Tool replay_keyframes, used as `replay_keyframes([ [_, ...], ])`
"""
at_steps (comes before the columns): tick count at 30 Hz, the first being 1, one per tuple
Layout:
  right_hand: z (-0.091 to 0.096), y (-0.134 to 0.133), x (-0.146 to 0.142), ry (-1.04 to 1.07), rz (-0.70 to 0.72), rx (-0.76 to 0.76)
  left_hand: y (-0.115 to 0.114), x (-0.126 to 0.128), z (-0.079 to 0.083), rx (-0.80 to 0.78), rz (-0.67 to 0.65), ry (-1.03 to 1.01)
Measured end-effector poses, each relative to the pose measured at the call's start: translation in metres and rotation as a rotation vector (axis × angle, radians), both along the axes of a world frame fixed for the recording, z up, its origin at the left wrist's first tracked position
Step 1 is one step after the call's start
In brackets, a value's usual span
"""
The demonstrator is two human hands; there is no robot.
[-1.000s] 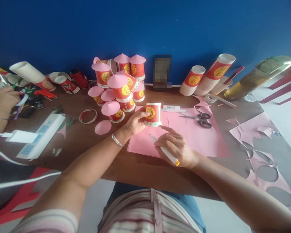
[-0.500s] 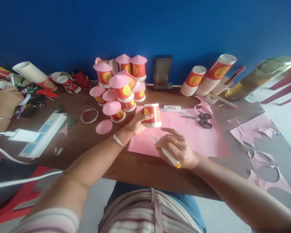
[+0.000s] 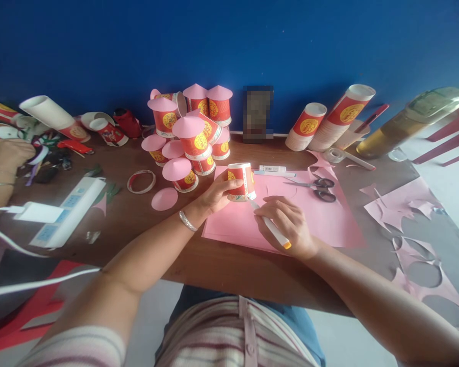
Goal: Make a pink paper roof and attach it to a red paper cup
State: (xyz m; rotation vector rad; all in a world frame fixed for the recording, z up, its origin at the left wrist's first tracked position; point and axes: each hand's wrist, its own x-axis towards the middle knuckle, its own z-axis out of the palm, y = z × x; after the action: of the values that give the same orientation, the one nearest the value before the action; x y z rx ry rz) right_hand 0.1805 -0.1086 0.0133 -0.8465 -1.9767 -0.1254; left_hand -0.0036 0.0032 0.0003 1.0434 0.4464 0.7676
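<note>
My left hand [image 3: 217, 195] is closed around a red paper cup [image 3: 238, 182] with gold emblems and a white seam strip facing me. My right hand [image 3: 285, 224] grips a white utility knife [image 3: 274, 232] with an orange end cap. Its pale blade points up at the cup's patterned lower rim, touching or very close to it. Both hands are over the pink paper sheets [image 3: 309, 224]. Black-handled scissors [image 3: 323, 189] rest on that paper to the right, and a white marker [image 3: 272, 168] lies at its far edge.
Several red cups with pink cone roofs [image 3: 191, 135] stand stacked at back left. Stacked paper cups [image 3: 308, 127] lean on the blue wall. Pink scraps [image 3: 424, 255] lie at right. A power strip [image 3: 69, 214] and a co-worker's hand [image 3: 9, 153] are at left.
My right hand has moved a little up and to the right, bringing the knife's tip to the cup's lower rim. My left hand keeps the cup nearly still.
</note>
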Motion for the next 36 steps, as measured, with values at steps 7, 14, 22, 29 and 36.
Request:
replay_keyframes([
  [7, 0.0, 0.001, 0.001, -0.022, -0.004, -0.007, -0.003, 0.0, 0.005, 0.005, 0.0, 0.036],
  [14, 0.003, 0.0, -0.002, -0.034, -0.007, -0.009, -0.003, 0.001, 0.007, 0.028, 0.01, 0.048],
  [22, 0.002, -0.002, -0.004, -0.014, 0.026, 0.01, -0.003, 0.001, 0.006, 0.031, -0.003, 0.065],
  [29, 0.004, -0.004, -0.004, 0.01, 0.042, -0.005, 0.0, 0.0, 0.0, 0.031, 0.009, 0.02],
  [36, 0.007, -0.005, -0.006, -0.029, 0.13, -0.049, 0.003, 0.002, -0.004, -0.063, 0.025, -0.067],
])
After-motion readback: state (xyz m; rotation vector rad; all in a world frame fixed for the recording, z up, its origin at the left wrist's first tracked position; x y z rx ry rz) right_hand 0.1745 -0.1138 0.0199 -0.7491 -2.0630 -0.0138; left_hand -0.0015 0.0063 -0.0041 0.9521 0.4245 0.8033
